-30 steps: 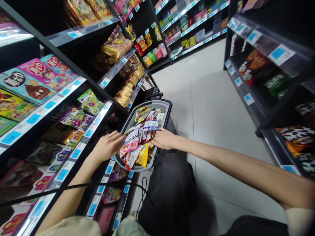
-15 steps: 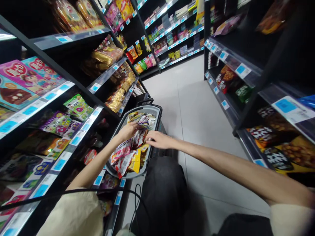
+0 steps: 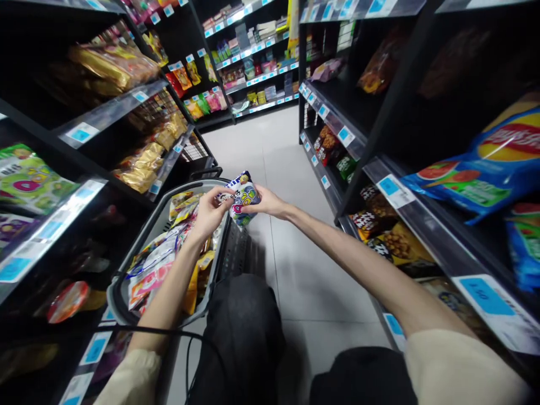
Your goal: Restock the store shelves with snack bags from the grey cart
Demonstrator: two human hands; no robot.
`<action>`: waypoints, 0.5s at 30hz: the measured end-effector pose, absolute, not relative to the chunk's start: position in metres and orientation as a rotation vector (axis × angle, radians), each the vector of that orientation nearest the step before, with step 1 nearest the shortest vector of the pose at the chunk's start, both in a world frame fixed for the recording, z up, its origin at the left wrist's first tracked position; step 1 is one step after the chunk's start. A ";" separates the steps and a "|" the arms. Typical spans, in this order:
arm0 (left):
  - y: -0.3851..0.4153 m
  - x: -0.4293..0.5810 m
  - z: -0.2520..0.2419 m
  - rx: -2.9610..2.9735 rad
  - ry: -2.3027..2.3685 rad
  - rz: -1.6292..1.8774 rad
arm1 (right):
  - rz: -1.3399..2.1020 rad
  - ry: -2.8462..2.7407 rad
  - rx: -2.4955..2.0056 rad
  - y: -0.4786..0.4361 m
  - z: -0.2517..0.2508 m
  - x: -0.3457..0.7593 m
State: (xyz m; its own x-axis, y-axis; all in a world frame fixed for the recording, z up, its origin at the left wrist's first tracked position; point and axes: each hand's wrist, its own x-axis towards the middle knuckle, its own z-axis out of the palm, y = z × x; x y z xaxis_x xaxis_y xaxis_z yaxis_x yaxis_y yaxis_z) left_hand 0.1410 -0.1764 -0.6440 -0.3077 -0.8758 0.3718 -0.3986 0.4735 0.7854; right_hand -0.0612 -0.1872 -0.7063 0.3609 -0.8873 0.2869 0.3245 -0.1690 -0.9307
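Note:
Both hands hold one small candy bag (image 3: 245, 197), blue and purple with bright lettering, above the right rim of a grey shopping basket (image 3: 113, 292). My left hand (image 3: 211, 211) is closed on its left side, thumb and fingers pinching the wrapper. On the right side, my right hand (image 3: 268, 202) grips the bag between thumb and fingers. Below my left forearm, the basket is heaped with snack packets (image 3: 154, 264) in white, pink, red and yellow. My forearm covers part of that heap.
Shelves with gold-wrapped packs (image 3: 145, 163) and a green candy bag (image 3: 36, 180) line the left. Blue chip bags (image 3: 485, 169) lie on the right-hand shelf (image 3: 426, 225). Grey tiled floor (image 3: 287, 253) runs between. A black cable (image 3: 169, 332) crosses below my left forearm.
A candy bag has come up out of the basket and is now in both hands. The view has turned to the right, showing blue chip bags on the right shelf.

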 end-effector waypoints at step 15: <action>-0.152 0.143 -0.707 1.080 -1.791 -0.915 | -1.412 0.827 -0.546 -0.184 -0.733 -0.008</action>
State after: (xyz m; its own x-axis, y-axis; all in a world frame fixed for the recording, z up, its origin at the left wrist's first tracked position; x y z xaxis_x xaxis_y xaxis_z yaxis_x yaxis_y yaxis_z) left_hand 0.1428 -0.1517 -0.7072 -0.2832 -0.9170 0.2808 -0.3100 0.3646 0.8780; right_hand -0.0078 -0.1840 -0.7332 -0.0382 -0.9839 -0.1749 0.6340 0.1114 -0.7653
